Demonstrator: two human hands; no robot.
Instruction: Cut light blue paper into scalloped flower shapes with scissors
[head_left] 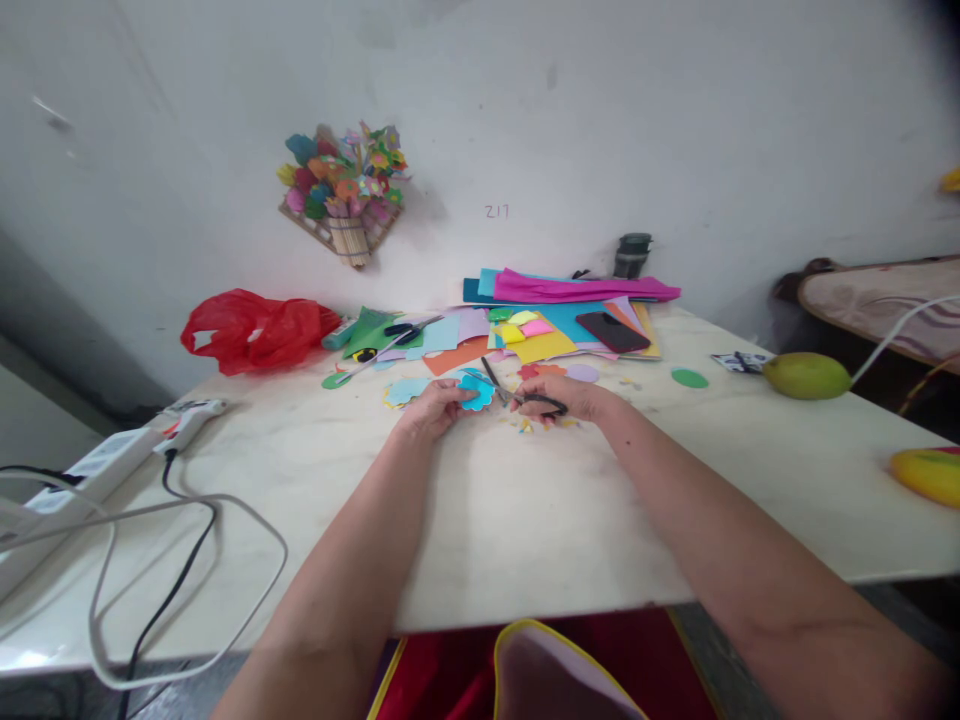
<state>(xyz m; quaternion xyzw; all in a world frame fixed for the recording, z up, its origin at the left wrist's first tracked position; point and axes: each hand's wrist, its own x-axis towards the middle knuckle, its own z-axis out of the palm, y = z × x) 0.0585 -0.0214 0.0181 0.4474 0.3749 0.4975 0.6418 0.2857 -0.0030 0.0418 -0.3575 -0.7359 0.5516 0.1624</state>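
Note:
My left hand [436, 407] pinches a blue scalloped paper piece [475, 390] above the white table [517, 540]. My right hand [559, 395] is wrapped round black-handled scissors [553, 407], whose blades are parted and point up and left beside the paper's right edge. Small yellow and blue paper scraps [526, 426] lie under and around my right hand. Just left of my left hand is a light blue scalloped paper [407, 390]. Behind my right hand lie a red-orange paper shape [541, 371] and a lilac paper circle [582, 372].
Coloured sheets [544, 346], a phone [612, 332] and a second pair of scissors [405, 333] lie at the back. A red bag [259, 332] and a power strip [112, 465] with looping cables are left. Mangoes [806, 375] and a green oval [689, 378] lie right.

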